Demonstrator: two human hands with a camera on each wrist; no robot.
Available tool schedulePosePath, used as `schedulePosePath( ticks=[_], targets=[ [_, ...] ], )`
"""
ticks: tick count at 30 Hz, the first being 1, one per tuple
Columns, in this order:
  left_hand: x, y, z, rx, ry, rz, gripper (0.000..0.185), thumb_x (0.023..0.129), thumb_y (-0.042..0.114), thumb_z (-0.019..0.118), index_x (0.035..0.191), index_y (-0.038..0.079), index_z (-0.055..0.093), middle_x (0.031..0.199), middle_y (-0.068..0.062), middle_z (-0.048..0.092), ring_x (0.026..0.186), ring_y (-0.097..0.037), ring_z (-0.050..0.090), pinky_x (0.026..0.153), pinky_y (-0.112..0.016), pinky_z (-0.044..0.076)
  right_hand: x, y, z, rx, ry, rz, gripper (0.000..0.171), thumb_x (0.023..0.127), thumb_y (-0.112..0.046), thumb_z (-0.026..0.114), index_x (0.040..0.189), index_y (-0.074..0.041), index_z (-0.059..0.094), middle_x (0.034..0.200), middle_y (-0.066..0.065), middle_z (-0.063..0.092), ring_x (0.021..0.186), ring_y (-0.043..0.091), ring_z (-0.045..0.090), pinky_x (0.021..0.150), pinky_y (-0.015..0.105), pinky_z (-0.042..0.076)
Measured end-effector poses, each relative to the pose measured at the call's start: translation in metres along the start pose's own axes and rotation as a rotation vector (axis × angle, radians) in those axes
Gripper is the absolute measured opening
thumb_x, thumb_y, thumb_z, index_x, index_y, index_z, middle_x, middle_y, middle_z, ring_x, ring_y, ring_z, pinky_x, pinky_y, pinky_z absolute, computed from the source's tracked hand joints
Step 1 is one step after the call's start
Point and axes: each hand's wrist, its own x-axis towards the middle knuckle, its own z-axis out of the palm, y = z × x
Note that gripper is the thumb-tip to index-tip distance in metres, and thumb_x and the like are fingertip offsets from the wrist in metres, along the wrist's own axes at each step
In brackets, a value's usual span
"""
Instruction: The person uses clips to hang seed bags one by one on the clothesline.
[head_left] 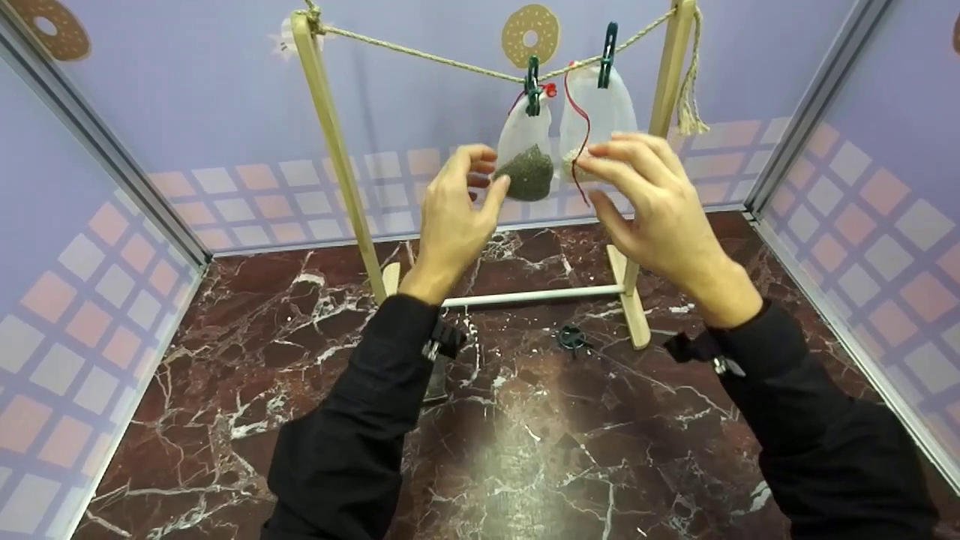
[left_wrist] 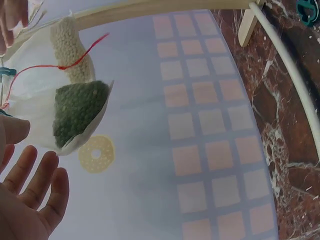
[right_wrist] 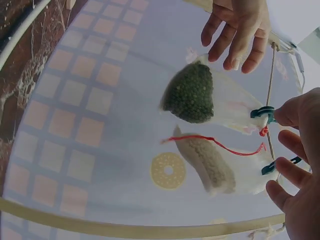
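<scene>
Two sheer white drawstring bags hang side by side from a sagging rope [head_left: 427, 54]. The left bag [head_left: 529, 172] holds dark green grains and hangs from a green clothespin [head_left: 532, 86]. Pale grains fill the bottom of the right bag [head_left: 611, 105], under a second green clothespin [head_left: 608, 56]. A red drawstring [head_left: 583, 112] dangles in front of this bag. My left hand [head_left: 459, 210] is beside the green-grain bag, fingers loosely bent and holding nothing. My right hand [head_left: 660, 206] overlaps the pale-grain bag in the head view, its thumb and fingers spread apart.
Wooden posts [head_left: 334, 135] carry the rope, joined low down by a white bar [head_left: 532, 295]. A dark green clip [head_left: 571, 339] lies on the marbled tabletop [head_left: 525, 465]. Patterned panels [head_left: 420, 112] enclose the back and sides. A frayed rope end [head_left: 690, 97] hangs at the right post.
</scene>
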Motion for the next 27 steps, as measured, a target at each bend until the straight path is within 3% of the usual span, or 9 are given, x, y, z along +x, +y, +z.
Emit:
schedulePosePath(
  ticks=[5,10,15,21,27],
  targets=[
    [-0.020,-0.007,0.005,0.032,0.004,0.074,0.025,0.098,0.007,0.066,0.119,-0.003,0.059,0.116,-0.017,0.066,0.102,-0.026,0.066,0.092,-0.030,0.054,-0.020,-0.003,0.006,0.045,-0.045,0.058,0.034,0.088,0.002,0.072,0.122,0.000,0.069,0.125,0.018,0.065,0.119,0.036,0.056,0.111,0.042,0.040],
    [-0.041,-0.014,0.009,0.021,0.022,0.099,0.025,0.096,0.006,0.069,0.118,-0.002,0.061,0.117,-0.017,0.066,0.104,-0.025,0.065,0.095,-0.031,0.053,-0.044,-0.002,0.012,0.045,-0.126,0.101,0.037,0.088,0.000,0.073,0.124,0.000,0.068,0.127,0.015,0.065,0.115,0.033,0.057,0.105,0.041,0.044],
    [-0.062,-0.022,0.013,-0.011,0.058,0.093,0.026,0.095,0.009,0.070,0.117,-0.001,0.062,0.116,-0.016,0.067,0.103,-0.026,0.065,0.095,-0.036,0.053,-0.069,0.007,0.021,0.089,-0.283,0.105,0.036,0.089,-0.004,0.075,0.124,-0.001,0.067,0.125,0.015,0.066,0.115,0.031,0.059,0.105,0.042,0.045],
    [-0.090,-0.033,0.019,-0.080,0.068,0.016,0.027,0.093,0.008,0.072,0.117,0.000,0.062,0.112,-0.012,0.067,0.095,-0.022,0.065,0.082,-0.031,0.056,-0.104,0.017,0.033,0.174,-0.528,0.175,0.039,0.088,-0.004,0.076,0.125,-0.002,0.067,0.124,0.013,0.067,0.115,0.030,0.062,0.106,0.047,0.046],
    [-0.116,-0.044,0.030,-0.142,0.039,-0.095,0.030,0.092,0.007,0.074,0.119,0.002,0.063,0.115,-0.012,0.067,0.101,-0.026,0.066,0.089,-0.039,0.056,-0.137,0.023,0.050,0.246,-0.649,0.247,0.042,0.084,0.014,0.067,0.124,-0.001,0.068,0.122,0.013,0.068,0.113,0.031,0.065,0.101,0.048,0.051]
  ],
)
